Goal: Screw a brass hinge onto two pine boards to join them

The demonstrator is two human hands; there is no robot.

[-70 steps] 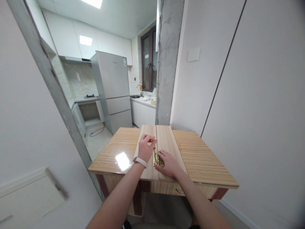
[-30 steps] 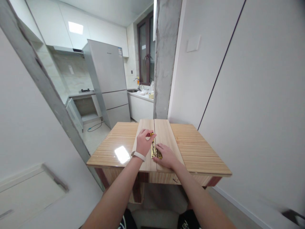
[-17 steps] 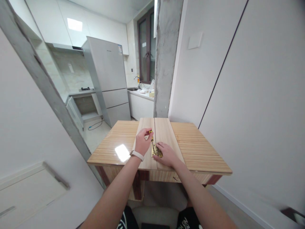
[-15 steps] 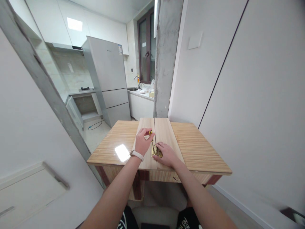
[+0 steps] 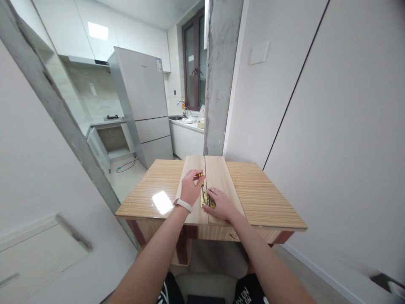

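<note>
A: Main thing, where?

B: Brass-coloured hinge (image 5: 204,203), near the front of two pale boards, lying across the seam between the left board (image 5: 199,216) and the right board (image 5: 222,175).

A: Hands?

B: Left hand (image 5: 190,188) has thumb and forefinger pinched on the handle of a screwdriver (image 5: 203,184), shaft down, tip at the hinge's left leaf. Right hand (image 5: 221,204) is spread over the hinge's right side, thumb at the near end, fingertips at the far end. Looks like it steadies it.

A: How far along?

B: Partway, I'd judge. Done: boards lie side by side, hinge set over the join, screwdriver brought to the left leaf. Screws are too small to make out, so can't say how many are in, or how deep.

A: Right leaf?

B: Mostly under the fingers. Can't tell if it's fixed. Neither leaf can be marked finished from this view.

A: Around that?

B: Boards rest on a glossy wood-grain table (image 5: 265,194). White watch band (image 5: 185,205) on the left wrist.

A: Background?

B: Kitchen past the table: tall grey fridge (image 5: 141,84), then a sink (image 5: 176,118) to its right, well apart from the work.
</note>
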